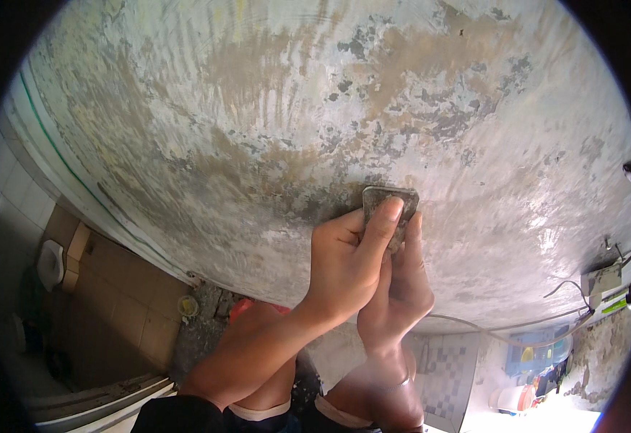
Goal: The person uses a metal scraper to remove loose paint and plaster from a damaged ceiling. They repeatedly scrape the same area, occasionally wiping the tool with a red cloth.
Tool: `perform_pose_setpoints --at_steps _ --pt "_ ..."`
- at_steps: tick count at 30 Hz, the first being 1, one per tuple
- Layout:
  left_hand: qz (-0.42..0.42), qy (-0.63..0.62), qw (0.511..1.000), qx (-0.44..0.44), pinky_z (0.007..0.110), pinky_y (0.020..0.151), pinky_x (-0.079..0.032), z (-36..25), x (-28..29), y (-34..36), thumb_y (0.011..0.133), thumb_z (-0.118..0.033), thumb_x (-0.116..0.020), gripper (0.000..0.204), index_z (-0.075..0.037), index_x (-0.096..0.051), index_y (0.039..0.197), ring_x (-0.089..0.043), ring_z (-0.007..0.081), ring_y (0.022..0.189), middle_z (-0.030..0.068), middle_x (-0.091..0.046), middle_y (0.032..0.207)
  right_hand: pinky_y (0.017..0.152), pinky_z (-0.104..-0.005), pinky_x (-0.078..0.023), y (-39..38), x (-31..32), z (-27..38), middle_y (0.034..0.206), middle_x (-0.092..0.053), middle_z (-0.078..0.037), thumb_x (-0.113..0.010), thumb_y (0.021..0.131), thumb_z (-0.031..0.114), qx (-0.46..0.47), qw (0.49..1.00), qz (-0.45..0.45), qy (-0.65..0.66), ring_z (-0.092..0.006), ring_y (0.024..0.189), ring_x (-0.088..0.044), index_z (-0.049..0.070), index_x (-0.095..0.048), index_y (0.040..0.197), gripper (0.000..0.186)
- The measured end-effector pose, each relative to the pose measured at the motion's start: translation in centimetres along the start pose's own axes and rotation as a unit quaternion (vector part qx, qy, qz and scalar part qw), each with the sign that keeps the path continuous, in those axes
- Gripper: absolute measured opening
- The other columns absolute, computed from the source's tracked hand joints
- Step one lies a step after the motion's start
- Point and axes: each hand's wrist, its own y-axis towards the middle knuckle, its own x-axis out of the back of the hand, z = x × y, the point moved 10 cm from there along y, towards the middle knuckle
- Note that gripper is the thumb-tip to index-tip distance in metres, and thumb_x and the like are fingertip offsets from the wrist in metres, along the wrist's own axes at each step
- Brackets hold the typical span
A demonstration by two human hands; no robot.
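A small, flat, grey, dusty plate with rounded corners (375, 195) is against the wall (258, 94) in front of me. Its far edge meets the surface, though I cannot make out whether it has a handle. My left hand (346, 260) is closed on the plate's left side, thumb lying across its face. From the right, my right hand (401, 292) grips the same plate, its fingers up along the right edge and partly hidden behind my left hand. Around the plate the wall is patchy, with white paint, brown areas and dark grey flaked spots.
At left, beyond a pale frame with a green line, lies a brown tiled floor (124, 310) with a white fixture (50, 263). A cable runs along the wall's lower right to a grey box (601, 280). A white bucket (512, 398) stands at lower right.
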Motion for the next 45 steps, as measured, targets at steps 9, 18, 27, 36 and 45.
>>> perform_pose_setpoints --at_steps 9,18,27,36,45 --pt "-0.004 -0.004 1.0 0.006 0.022 0.048 -0.029 -0.1 -0.3 0.0 0.104 -0.028 -0.063 0.043 -0.002 -0.065 0.071 -0.04 -0.001 0.06 -0.0081 -0.052 0.06 0.063 -0.0185 -0.043 0.3 0.1 0.3 0.082 -0.069 -0.003 -0.058 0.095 -0.009 -0.013 1.0 -0.001 -0.004 -0.0029 0.076 -0.055 -0.003 -0.05 0.146 0.053" --pt "-0.026 0.011 0.999 0.016 0.023 0.048 -0.029 0.3 0.2 -0.1 0.104 -0.031 -0.063 0.044 -0.003 -0.064 0.07 -0.039 -0.0005 0.059 -0.0086 -0.052 0.06 0.062 -0.0195 -0.044 0.1 0.0 0.0 0.082 -0.067 -0.002 -0.06 0.094 -0.008 -0.02 1.0 0.01 -0.019 -0.0034 0.075 -0.054 -0.003 -0.051 0.146 0.053" --pt "-0.021 0.008 1.0 0.0 0.023 0.048 -0.028 0.3 0.1 0.1 0.104 -0.029 -0.063 0.045 -0.003 -0.062 0.067 -0.038 -0.0003 0.058 -0.0086 -0.05 0.058 0.062 -0.019 -0.043 0.1 -0.1 -0.5 0.08 -0.065 -0.001 -0.06 0.094 -0.009 -0.021 1.0 0.003 0.002 -0.0029 0.073 -0.052 -0.002 -0.051 0.146 0.054" --pt "-0.039 0.028 0.999 -0.004 0.022 0.049 -0.031 -0.2 0.5 0.1 0.105 -0.031 -0.061 0.044 -0.001 -0.065 0.073 -0.041 -0.0004 0.061 -0.0077 -0.053 0.061 0.06 -0.0198 -0.043 0.8 -0.1 -0.1 0.079 -0.062 -0.001 -0.061 0.095 -0.006 -0.033 0.999 0.035 -0.01 -0.0035 0.071 -0.049 0.0 -0.053 0.145 0.051" --pt "-0.012 -0.04 0.987 0.154 0.021 0.052 -0.034 5.6 1.6 -3.6 0.105 -0.037 -0.059 0.042 -0.004 -0.066 0.08 -0.043 0.0001 0.062 -0.0075 -0.056 0.068 0.057 -0.0196 -0.04 -2.5 0.7 -2.2 0.072 -0.058 -0.004 -0.062 0.092 -0.009 -0.026 0.998 0.056 0.018 -0.0049 0.064 -0.047 -0.002 -0.05 0.147 0.056"
